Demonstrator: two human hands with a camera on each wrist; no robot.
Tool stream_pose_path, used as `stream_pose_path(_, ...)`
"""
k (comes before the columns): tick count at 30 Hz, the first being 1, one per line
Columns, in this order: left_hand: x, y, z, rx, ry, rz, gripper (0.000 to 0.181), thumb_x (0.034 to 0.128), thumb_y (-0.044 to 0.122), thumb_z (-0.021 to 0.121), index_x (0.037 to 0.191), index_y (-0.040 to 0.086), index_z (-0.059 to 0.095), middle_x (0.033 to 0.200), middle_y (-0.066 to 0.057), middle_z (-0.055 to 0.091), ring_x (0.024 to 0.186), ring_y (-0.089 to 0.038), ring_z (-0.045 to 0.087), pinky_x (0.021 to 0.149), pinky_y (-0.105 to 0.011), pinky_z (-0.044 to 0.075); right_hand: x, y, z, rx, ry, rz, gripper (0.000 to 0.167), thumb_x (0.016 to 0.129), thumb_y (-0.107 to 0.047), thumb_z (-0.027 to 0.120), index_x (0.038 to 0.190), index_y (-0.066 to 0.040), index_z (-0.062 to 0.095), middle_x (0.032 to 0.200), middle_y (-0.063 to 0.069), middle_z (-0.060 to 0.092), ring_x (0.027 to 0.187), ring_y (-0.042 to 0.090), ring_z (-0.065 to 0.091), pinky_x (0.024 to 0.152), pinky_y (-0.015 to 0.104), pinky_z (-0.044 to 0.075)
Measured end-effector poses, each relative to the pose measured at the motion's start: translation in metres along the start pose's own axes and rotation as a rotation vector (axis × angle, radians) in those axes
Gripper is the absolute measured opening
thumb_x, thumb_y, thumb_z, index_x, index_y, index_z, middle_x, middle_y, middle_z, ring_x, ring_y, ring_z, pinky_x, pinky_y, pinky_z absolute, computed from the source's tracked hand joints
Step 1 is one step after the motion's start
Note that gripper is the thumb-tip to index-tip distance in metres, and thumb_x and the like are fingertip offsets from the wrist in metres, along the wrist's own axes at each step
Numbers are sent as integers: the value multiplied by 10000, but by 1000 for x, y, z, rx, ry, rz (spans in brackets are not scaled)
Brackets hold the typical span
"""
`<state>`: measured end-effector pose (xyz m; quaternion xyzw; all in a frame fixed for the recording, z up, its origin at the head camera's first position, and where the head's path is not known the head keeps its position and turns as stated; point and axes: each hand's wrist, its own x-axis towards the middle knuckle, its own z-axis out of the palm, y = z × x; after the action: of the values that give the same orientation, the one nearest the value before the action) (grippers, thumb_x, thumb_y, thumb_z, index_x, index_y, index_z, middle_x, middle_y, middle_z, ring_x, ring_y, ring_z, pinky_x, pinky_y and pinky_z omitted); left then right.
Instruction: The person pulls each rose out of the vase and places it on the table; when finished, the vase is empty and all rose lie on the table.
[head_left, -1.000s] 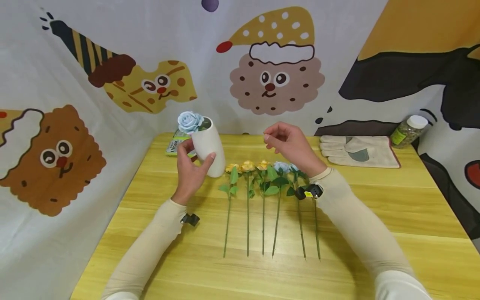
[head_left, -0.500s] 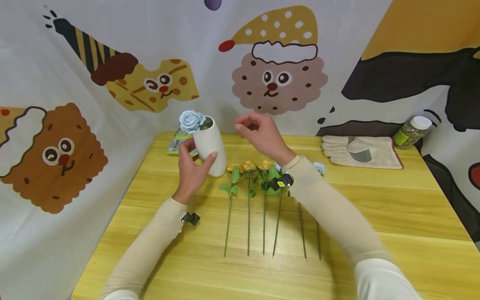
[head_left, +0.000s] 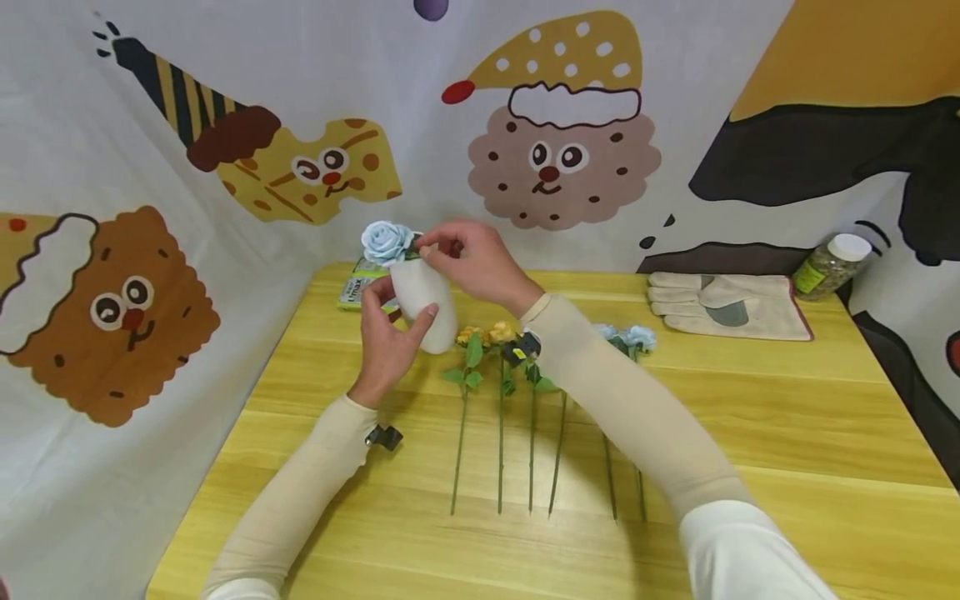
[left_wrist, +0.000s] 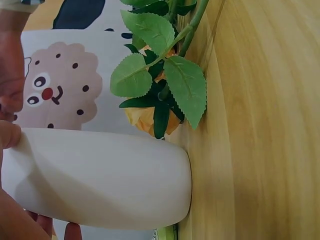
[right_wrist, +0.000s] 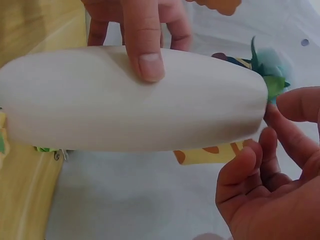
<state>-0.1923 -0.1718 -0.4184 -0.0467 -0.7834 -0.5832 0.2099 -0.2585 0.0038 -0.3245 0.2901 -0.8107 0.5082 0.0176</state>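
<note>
My left hand (head_left: 390,333) grips a white vase (head_left: 424,304) round its middle, thumb on the near side. The vase leans to the left, its base at the table. A light-blue artificial rose (head_left: 387,242) sticks out of its mouth, drooping over the left rim. My right hand (head_left: 476,260) is at the mouth, thumb and forefinger beside the green leaf (right_wrist: 274,86) under the bloom; whether they pinch it is hidden. Several yellow roses (head_left: 501,333) and blue roses (head_left: 639,337) lie in a row, stems toward me, partly covered by my right forearm.
Behind the vase lies a green-and-white packet (head_left: 352,292). At the back right are a pale work glove (head_left: 727,307) and a white-lidded jar (head_left: 831,267). A printed cloth (head_left: 450,167) hangs along the back edge of the wooden table (head_left: 375,533).
My right hand has moved left from above the blue roses to the vase's mouth, its fingertips now by the rose. The left hand keeps the vase almost in the same place.
</note>
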Motion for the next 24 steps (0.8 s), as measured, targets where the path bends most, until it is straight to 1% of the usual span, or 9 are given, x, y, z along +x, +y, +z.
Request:
stream_pose_path(4,1,1,0,-5,6,-10,706,925,123,804,1467,-18,373,1439,-246,451,1340,-363,474,1085,-609,458,9,-5,5,-69,-24,-3,251,1057,-255,643,1220,-136,791,1012,24,614,915,182,552,775,295,475)
stream_pose_path(8,1,2,-1,-3,-3,-20,701,930,128,800,1471,-10,376,1440,-243,453,1342,-364,473,1089,-608,460,18,-8,8,-94,-30,-31,247,1066,-218,611,1200,-135,801,1077,25,575,998,200,538,833,312,466)
stream_pose_path(12,1,2,-1,-4,-4,-23,703,934,127,796,1478,-9,371,1439,-249,453,1340,-372,471,1092,-613,456,24,-10,11,-113,-13,-52,239,1056,-190,604,1161,-130,810,1143,21,611,1127,225,532,922,350,459)
stream_pose_path(14,2,1,-1,-5,-1,-22,699,936,127,795,1478,-4,374,1436,-248,452,1338,-377,469,1089,-616,455,27,-10,12,-113,3,-48,235,1053,-198,609,1156,-131,810,1177,10,644,1175,215,529,959,366,463)
stream_pose_path(16,2,1,-1,-8,3,-18,697,935,124,794,1477,-5,376,1430,-249,452,1333,-375,470,1086,-615,457,30,-9,14,-79,26,-41,231,1057,-212,619,1156,-130,810,1210,2,674,1191,198,539,981,382,478)
stream_pose_path(19,3,0,-1,-4,2,-10,691,936,125,792,1474,-6,380,1427,-246,456,1329,-368,477,1082,-603,465,33,-5,17,35,57,-17,237,1071,-223,617,1159,-115,808,1244,15,714,1198,181,583,1008,377,498)
stream_pose_path(22,2,1,-1,0,3,-8,690,934,124,792,1472,-9,380,1419,-244,463,1322,-355,486,1076,-588,469,36,-1,20,152,73,16,235,1080,-214,609,1155,-100,800,1238,32,741,1183,165,626,1012,353,519)
stream_pose_path(24,2,0,0,3,4,-11,693,933,123,793,1472,-11,378,1417,-241,466,1321,-349,486,1071,-582,467,37,0,21,208,71,36,214,1074,-187,618,1154,-93,793,1212,41,755,1172,162,642,1002,342,537)
